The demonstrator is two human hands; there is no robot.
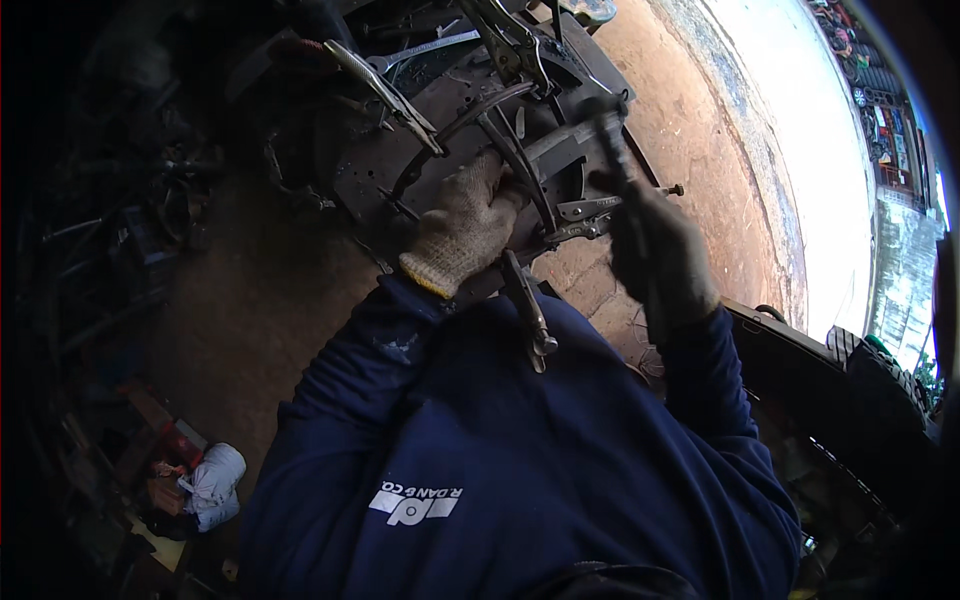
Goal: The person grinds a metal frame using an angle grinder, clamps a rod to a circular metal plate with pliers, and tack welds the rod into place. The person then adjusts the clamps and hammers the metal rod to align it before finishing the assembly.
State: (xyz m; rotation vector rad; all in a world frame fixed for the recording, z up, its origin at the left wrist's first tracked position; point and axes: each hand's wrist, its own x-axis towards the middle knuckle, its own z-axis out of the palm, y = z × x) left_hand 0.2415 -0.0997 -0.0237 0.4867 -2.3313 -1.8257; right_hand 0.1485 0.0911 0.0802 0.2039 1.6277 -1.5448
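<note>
My right hand [672, 255], in a work glove, grips the handle of a hammer [625, 160], both smeared by motion. The hammer's head is raised beside a flat metal bar on the right of the workpiece. My left hand [465, 225], in a knitted glove with a yellow cuff edge, reaches in beside a curved metal strip [522, 165]. Its fingers are curled, and what they hold is hidden. Locking pliers [385, 95] clamp the work at upper left, more locking pliers [507, 45] at the top, and others [585, 212] near my right hand. Another pair [530, 315] points toward my body.
Under the work lies a dark metal plate [370, 165] with small holes. A combination wrench [425, 50] rests on it at the far side. Metal scrap [130, 240] crowds the left, and a white bag [213, 485] stands at lower left. A tyre [885, 375] is at right.
</note>
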